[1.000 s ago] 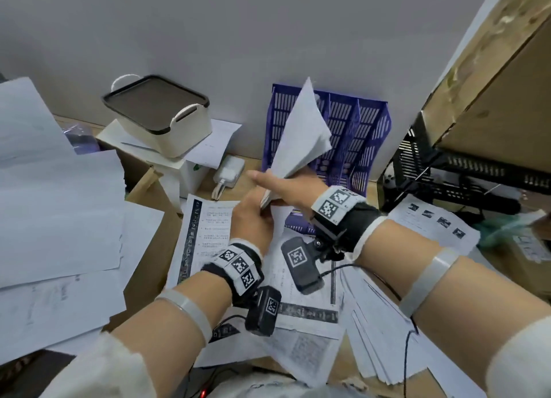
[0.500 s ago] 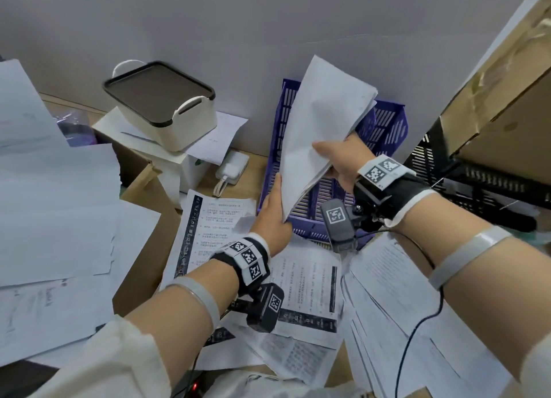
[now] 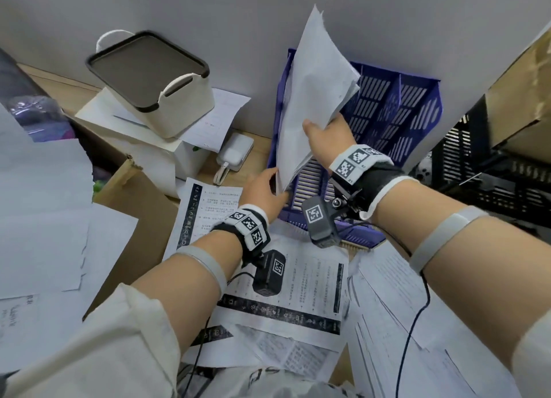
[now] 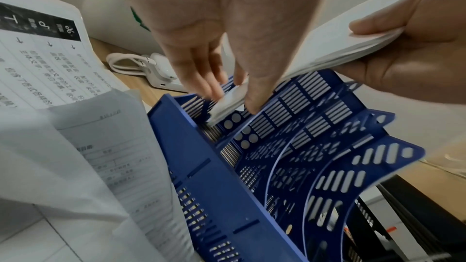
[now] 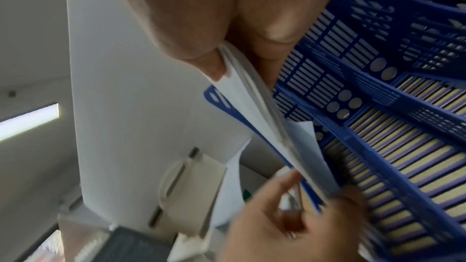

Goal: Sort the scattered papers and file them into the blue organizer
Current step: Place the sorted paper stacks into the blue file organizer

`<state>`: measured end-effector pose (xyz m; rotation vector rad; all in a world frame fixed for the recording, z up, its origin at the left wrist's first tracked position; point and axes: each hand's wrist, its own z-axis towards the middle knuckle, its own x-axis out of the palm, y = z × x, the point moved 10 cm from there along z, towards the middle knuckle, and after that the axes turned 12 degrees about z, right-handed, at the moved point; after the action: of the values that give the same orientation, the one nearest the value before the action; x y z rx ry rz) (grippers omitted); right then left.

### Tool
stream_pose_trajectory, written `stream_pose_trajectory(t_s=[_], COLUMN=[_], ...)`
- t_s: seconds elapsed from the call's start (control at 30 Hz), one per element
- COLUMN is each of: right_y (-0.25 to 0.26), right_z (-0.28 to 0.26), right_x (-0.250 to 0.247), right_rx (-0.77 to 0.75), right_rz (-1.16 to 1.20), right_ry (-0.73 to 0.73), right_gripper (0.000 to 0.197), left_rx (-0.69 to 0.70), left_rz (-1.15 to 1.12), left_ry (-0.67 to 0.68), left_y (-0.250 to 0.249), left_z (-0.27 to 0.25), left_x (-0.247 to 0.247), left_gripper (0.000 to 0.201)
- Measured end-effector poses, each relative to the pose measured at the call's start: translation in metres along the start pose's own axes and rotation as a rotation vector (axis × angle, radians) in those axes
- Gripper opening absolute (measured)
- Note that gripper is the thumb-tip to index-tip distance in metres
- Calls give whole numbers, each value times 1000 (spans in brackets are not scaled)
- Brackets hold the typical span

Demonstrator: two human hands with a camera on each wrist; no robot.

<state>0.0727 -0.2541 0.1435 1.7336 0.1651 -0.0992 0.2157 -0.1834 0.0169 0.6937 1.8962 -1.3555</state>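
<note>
White paper stack (image 3: 310,105), pinched by both the right hand (image 3: 328,138) and the left hand (image 3: 265,192), enters the blue plastic organizer (image 3: 399,120); many loose sheets (image 3: 286,290) remain.

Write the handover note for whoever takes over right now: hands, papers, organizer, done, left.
Right hand grips the paper stack by its side edge.
Left hand pinches the stack's bottom corner, which is entering the leftmost slot of the blue organizer.
Done: one stack gathered, partly in.
Left: seat it fully, then sort the loose sheets on the desk. The other slots look empty.
</note>
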Motion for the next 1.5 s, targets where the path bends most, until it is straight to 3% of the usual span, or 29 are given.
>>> stream_pose_trajectory(t_s=[0.3, 0.43, 0.53, 0.67, 0.8, 0.87, 0.93, 1.1, 1.23, 1.33, 1.5], right_y=[-59, -85, -119, -185, -263, -278, -281, -278, -253, -224, -163], right_z=[-21, -39, -58, -99, -140, -158, -173, -182, -172, -163, -151], right_x=[57, 49, 34, 3, -30, -32, -30, -24, -22, -19, 8], right_rx=[-97, 26, 163, 264, 417, 441, 441, 404, 298, 240, 3], right_rz=[-409, -278, -181, -463, -905, -925, -932, -904, -860, -745, -628], right_ry=[322, 389, 413, 493, 543, 548, 555, 554, 470, 382, 360], right_gripper=[43, 26, 19, 22, 59, 66, 60, 53, 68, 78, 88], left_rx=[-103, -229, -318, -438, -464, -453, -440, -366, -242, -115, 115], left_rz=[-129, -381, -297, -25, 22, 23, 22, -63, -196, -185, -106], left_ry=[68, 13, -1, 205, 313, 332, 333, 165, 94, 49, 45], left_y=[18, 51, 89, 150, 181, 186, 189, 185, 163, 139, 92], left_z=[6, -7, -32, -77, -105, -112, -117, -125, -126, -121, -114], left_x=[21, 14, 7, 23, 46, 54, 58, 43, 25, 4, -24], left_gripper=[36, 9, 7, 36, 51, 51, 45, 32, 27, 24, 14])
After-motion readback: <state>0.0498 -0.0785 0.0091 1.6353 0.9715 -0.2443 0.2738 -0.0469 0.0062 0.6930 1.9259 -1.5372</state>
